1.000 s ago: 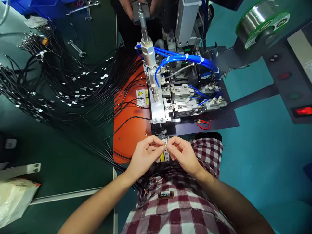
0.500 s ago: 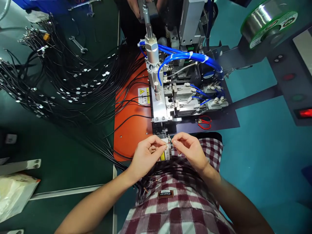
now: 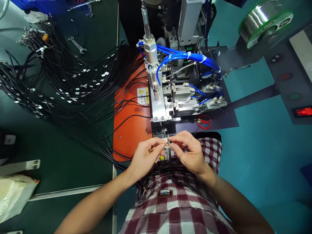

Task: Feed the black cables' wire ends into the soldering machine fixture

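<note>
My left hand (image 3: 146, 156) is closed in a pinch at the near end of the machine, thumb and index finger on thin wires (image 3: 168, 142) at a cable's end. From the other side my right hand (image 3: 191, 152) meets it, with index fingertip and thumb tip at the same fine wires, a small gap between them. The wires are too small to make out fully. Just under the fingers is a metal block with a yellow and white label (image 3: 166, 154). Black cables with bare copper-coloured ends (image 3: 145, 189) lie across my lap, below the left hand.
The machine (image 3: 159, 109) carries blue air hoses (image 3: 202, 58) and an orange plate (image 3: 130, 136). Red-handled scissors (image 3: 204, 122) lie right of it. Many black cables (image 3: 80, 74) spread over the dark table, with a wrench (image 3: 77, 45). A solder wire spool (image 3: 262, 24) hangs upper right.
The right hand's index finger and thumb have spread slightly and come closer to the left fingertips. The left hand stays nearly in place. Another person's hands at the top have left the view.
</note>
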A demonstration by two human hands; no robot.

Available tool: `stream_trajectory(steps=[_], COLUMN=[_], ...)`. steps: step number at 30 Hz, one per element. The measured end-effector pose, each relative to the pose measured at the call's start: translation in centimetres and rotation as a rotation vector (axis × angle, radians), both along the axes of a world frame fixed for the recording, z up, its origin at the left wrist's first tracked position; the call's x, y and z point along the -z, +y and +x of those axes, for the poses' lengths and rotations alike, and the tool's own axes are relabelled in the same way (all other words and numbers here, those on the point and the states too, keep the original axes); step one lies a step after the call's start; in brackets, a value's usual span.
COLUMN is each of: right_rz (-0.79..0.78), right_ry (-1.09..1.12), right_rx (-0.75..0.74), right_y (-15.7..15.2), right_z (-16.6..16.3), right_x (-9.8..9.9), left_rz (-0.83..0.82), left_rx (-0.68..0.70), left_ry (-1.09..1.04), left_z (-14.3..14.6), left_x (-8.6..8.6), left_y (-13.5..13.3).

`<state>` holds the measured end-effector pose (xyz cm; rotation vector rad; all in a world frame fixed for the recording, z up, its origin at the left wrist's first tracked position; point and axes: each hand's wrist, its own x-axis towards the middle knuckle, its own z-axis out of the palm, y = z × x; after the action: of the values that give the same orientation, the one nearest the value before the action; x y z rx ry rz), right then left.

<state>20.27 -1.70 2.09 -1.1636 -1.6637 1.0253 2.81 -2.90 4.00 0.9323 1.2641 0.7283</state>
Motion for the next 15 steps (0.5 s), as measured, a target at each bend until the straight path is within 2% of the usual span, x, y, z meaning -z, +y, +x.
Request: stream_trajectory(steps=[10, 15], right_rz=[0.041, 0.152], right_ry=[-0.049, -0.168], right_rx=[0.021, 0.023], right_y=[-0.4, -1.4], right_z=[-0.3, -0.3], right_x=[-0.3, 0.4], left_rz=[0.006, 0.025], left_rx=[-0.029, -0.050], left_ry=[0.020, 0.028], left_z=[0.3, 0.4], left_x=[-0.1, 0.0], left_y=[0.0, -0.2])
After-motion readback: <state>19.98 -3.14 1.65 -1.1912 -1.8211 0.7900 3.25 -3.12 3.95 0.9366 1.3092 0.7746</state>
